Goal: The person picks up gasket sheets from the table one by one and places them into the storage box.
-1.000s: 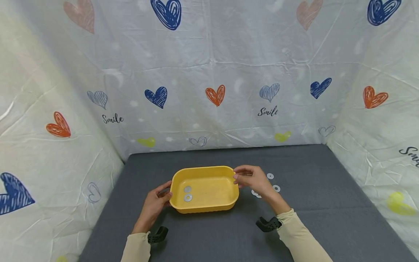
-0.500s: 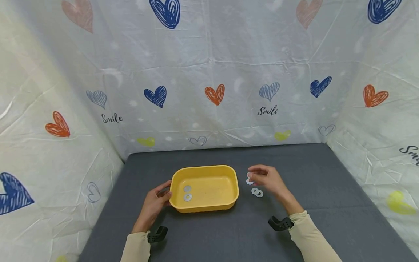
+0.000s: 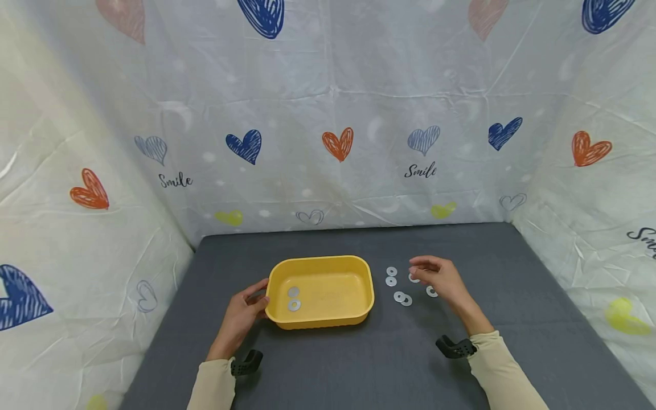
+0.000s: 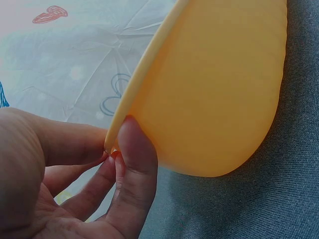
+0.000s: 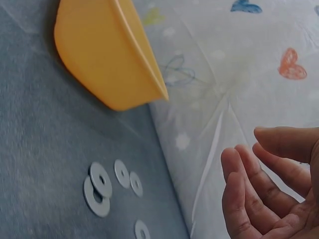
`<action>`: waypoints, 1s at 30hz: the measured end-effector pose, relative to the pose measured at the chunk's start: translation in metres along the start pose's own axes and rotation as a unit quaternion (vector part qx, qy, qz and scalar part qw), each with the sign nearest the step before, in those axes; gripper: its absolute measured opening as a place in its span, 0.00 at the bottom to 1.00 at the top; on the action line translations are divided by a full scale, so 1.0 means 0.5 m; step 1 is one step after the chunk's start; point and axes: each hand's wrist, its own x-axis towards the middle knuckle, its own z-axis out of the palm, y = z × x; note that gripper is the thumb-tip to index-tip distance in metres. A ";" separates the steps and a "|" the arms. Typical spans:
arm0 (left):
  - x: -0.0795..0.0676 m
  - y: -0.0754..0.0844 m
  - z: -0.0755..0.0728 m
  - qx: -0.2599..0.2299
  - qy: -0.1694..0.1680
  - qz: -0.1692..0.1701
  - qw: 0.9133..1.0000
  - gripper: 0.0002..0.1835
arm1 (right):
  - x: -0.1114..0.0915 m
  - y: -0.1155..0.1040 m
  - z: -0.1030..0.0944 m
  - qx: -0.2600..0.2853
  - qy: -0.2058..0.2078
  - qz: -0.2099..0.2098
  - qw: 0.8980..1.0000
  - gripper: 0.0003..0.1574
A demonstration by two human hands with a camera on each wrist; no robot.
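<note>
With thumb and fingers my left hand (image 3: pixel 241 313) pinches the left end of a shallow yellow plastic tray (image 3: pixel 328 322); the left wrist view shows the thumb (image 4: pixel 137 154) at the rim. Two flat metal washers (image 3: pixel 294 305) lie inside, near its left end. My right hand (image 3: pixel 442 279) hovers over the table right of the tray, fingers loosely bent and nothing between them in the right wrist view. Below and beside it lie several loose washers, including an overlapping pair (image 5: pixel 99 186) and one (image 3: pixel 414 279) partly hidden by the fingers.
A dark grey cloth (image 3: pixel 348 370) covers the table. White fabric (image 3: pixel 328 188) printed with hearts hangs behind and on both sides. Each wrist wears a black strap mount (image 3: pixel 455 347).
My right hand has moved from the tray's right rim rightward over the loose washers, uncovering those nearest the tray. My left hand keeps its hold on the tray.
</note>
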 end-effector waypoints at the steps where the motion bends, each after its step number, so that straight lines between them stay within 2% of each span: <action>1: 0.000 0.001 0.000 0.001 -0.001 0.002 1.000 0.28 | -0.001 0.001 -0.005 0.001 0.002 0.003 1.000 0.22; 5: 0.001 0.004 -0.001 0.001 -0.001 0.004 1.000 0.28 | -0.002 0.010 -0.020 -0.009 0.016 0.011 1.000 0.24; 12: 0.001 0.005 0.001 -0.001 0.002 0.002 1.000 0.28 | -0.003 0.030 -0.041 -0.071 0.048 0.012 0.996 0.23; 17: 0.000 0.005 0.001 0.005 0.002 0.002 1.000 0.29 | -0.001 0.042 -0.052 -0.093 0.063 0.016 0.994 0.22; 26: 0.003 0.004 0.001 0.009 0.006 -0.003 1.000 0.28 | 0.007 0.080 -0.072 -0.121 0.065 0.017 0.990 0.24; 30: 0.001 0.003 0.002 0.010 0.007 -0.002 1.000 0.28 | 0.010 0.096 -0.076 -0.151 0.058 0.017 0.987 0.24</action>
